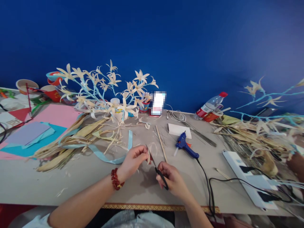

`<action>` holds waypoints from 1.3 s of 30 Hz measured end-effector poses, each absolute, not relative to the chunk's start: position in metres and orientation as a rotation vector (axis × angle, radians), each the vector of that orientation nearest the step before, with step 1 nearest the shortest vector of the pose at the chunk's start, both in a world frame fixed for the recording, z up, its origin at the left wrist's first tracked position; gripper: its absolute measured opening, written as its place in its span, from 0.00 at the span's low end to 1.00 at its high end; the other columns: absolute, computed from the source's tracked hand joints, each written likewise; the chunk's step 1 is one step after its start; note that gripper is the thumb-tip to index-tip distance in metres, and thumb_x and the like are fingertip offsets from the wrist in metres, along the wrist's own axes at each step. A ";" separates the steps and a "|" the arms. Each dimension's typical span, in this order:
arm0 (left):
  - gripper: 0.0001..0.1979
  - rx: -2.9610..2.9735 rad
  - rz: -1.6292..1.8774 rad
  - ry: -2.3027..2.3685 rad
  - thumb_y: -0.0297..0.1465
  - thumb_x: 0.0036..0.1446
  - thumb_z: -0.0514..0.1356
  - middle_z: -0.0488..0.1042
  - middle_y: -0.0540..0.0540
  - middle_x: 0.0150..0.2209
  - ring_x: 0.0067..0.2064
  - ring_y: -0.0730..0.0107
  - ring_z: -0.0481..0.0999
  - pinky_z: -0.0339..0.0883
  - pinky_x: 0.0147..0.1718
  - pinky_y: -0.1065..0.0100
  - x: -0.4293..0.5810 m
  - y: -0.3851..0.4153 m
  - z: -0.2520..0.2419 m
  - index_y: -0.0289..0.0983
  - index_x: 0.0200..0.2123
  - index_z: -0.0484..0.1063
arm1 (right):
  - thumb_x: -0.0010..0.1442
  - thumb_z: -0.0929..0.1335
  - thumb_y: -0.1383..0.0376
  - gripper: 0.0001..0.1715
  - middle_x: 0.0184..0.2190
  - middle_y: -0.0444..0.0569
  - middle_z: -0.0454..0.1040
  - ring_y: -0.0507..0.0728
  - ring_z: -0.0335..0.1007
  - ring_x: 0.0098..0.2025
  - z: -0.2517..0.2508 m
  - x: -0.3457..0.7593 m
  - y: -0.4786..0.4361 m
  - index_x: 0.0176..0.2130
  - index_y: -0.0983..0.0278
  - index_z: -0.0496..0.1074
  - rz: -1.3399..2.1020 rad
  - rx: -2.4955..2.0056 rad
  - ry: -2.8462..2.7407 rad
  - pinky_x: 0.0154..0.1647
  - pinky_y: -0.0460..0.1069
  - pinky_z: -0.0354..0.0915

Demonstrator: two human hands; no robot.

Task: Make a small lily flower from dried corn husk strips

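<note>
My left hand [133, 161] pinches a small pale strip of dried husk [149, 156] just above the grey table [78, 180]. A red bead bracelet [115, 179] circles that wrist. My right hand [173, 180] is closed around the black handles of a pair of scissors [156, 167], whose blades point up-left and meet the husk piece. Both hands hover near the table's front edge, close together.
A blue glue gun [186, 146] with a black cord lies right of my hands, beside a wooden stick [161, 143]. A white power strip [247, 177] sits at right. Husk flowers [106, 91], dried husks [71, 142], blue ribbon [111, 156], coloured paper [30, 136] and a bottle [210, 107] lie behind.
</note>
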State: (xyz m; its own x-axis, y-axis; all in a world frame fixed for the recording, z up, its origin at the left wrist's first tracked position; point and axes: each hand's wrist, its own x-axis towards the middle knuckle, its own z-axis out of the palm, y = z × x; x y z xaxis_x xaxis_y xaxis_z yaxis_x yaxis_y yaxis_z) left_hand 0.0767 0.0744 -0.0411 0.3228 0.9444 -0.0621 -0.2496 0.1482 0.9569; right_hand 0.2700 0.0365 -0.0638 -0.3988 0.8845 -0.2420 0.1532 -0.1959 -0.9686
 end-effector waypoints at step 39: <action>0.08 1.023 1.175 0.786 0.34 0.54 0.65 0.68 0.51 0.25 0.28 0.74 0.68 0.62 0.30 0.70 0.081 0.073 -0.037 0.36 0.28 0.74 | 0.45 0.77 0.64 0.20 0.23 0.38 0.68 0.43 0.48 0.15 -0.041 0.222 0.051 0.31 0.62 0.64 1.667 -0.928 -0.690 0.13 0.39 0.49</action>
